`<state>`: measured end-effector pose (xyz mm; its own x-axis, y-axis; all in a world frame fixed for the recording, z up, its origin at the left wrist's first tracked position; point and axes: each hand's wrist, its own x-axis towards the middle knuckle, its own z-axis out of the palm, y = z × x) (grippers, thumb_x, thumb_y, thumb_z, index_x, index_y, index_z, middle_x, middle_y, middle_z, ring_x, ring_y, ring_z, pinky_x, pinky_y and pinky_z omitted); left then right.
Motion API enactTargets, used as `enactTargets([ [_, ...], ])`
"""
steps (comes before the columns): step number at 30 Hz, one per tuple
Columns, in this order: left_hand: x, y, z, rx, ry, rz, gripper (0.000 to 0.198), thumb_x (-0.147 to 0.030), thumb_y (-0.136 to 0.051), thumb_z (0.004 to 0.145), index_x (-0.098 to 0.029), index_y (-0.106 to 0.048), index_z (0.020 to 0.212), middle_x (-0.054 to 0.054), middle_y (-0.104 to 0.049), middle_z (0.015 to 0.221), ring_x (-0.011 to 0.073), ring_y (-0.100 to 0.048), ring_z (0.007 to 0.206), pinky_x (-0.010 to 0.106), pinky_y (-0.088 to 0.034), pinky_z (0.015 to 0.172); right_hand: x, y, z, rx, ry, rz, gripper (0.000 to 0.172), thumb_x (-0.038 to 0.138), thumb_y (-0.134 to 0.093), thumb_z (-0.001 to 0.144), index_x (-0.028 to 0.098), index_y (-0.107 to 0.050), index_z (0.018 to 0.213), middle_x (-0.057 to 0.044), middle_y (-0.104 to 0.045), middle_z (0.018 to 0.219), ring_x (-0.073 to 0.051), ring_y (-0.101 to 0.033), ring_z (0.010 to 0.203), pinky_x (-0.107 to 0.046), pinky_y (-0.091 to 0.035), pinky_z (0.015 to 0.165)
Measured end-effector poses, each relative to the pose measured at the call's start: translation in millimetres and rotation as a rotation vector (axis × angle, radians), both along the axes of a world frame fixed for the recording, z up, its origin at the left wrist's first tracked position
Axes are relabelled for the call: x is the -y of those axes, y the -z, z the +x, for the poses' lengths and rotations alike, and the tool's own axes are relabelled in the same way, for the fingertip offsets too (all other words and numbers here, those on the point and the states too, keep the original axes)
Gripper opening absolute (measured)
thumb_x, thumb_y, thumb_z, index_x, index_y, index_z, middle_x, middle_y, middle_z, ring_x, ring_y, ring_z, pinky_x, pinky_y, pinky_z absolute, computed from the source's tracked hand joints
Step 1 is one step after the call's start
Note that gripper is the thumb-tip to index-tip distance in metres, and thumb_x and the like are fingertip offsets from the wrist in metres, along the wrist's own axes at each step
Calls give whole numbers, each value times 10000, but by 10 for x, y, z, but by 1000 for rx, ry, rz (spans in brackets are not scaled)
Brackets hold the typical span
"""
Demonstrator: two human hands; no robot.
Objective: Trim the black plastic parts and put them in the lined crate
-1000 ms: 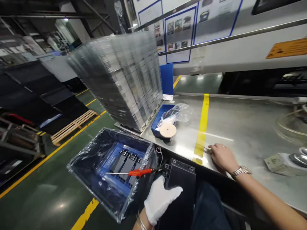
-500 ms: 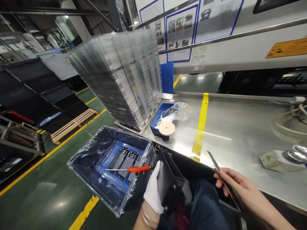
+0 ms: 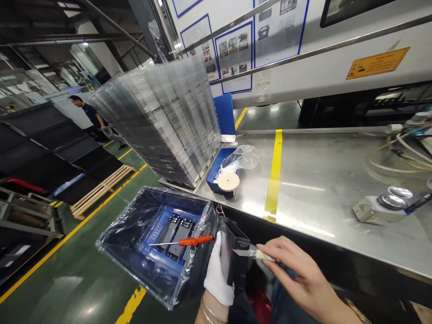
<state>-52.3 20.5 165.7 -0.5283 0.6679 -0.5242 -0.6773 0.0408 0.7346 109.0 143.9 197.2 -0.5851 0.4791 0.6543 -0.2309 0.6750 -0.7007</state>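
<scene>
Below counter (image 3: 320, 189) edge, over lap: white-gloved left hand (image 3: 218, 270) grips black rectangular plastic part (image 3: 236, 265); bare right hand (image 3: 297, 279) pinches thin pale-handled metal blade (image 3: 249, 253) against part's edge. Risk: hard push, blade skids into glove.

Open steel runs across the middle of the tabletop (image 3: 320, 180), both sides of a yellow stripe (image 3: 274, 171), front edge to back. A tall stack of clear trays (image 3: 162, 121) blocks the left end, a small blue tray (image 3: 213, 173) just beside it. A grey device (image 3: 367, 210) and hoses (image 3: 394, 157) sit toward the right end. Below the front left corner, a lined bin (image 3: 135, 216) crossed by a screwdriver (image 3: 192, 241), the left hand (image 3: 216, 270) gripping a black part (image 3: 238, 238) and the right hand (image 3: 300, 279) pinching a blade (image 3: 246, 253) crowd the gap.
</scene>
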Motion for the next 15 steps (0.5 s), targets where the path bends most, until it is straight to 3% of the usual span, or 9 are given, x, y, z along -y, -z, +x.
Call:
enactTargets([
  [3, -9, -67, -18, 86, 8, 65, 460, -620, -611, 903, -210, -808, 969, 80, -758, 1223, 293, -502, 1427, 374, -416, 1210, -56, 9, 76, 14, 81, 1, 267, 154, -629, 961, 267, -739, 1177, -48, -759, 917, -165, -731, 806, -235, -616, 709],
  [7, 4, -155, -104, 281, -9, 202, 473, -646, -587, 909, -257, -815, 1054, 21, -750, 1244, 292, -564, 1370, 439, -402, 1215, -158, -38, 262, 34, 276, -30, 185, 248, -654, 963, 276, -778, 1097, -49, -804, 969, -179, -775, 820, -218, -629, 746],
  [9, 35, -165, -150, 321, -24, 242, 455, -633, -622, 897, -248, -821, 1034, 28, -766, 1204, 279, -568, 1365, 421, -386, 1219, -147, -89, 330, 92, 204, -64, 174, 314, -640, 980, 276, -798, 1042, -45, -818, 947, -186, -787, 794, -208, -632, 718],
  [12, 95, -159, -179, 349, -43, 265, 314, -530, -745, 847, -253, -827, 971, 8, -798, 1103, 261, -574, 1357, 395, -350, 1233, -44, -156, 355, 256, -59, -153, 273, 381, -581, 1015, 265, -806, 913, -29, -811, 837, -172, -776, 712, -186, -611, 641],
  [15, 148, -151, -171, 405, -25, 312, 333, -530, -783, 815, -282, -818, 1035, -27, -804, 1072, 260, -612, 1314, 396, -328, 1242, 62, -182, 325, 415, -265, -236, 400, 426, -510, 1043, 244, -779, 809, -23, -775, 738, -155, -738, 639, -198, -583, 618],
])
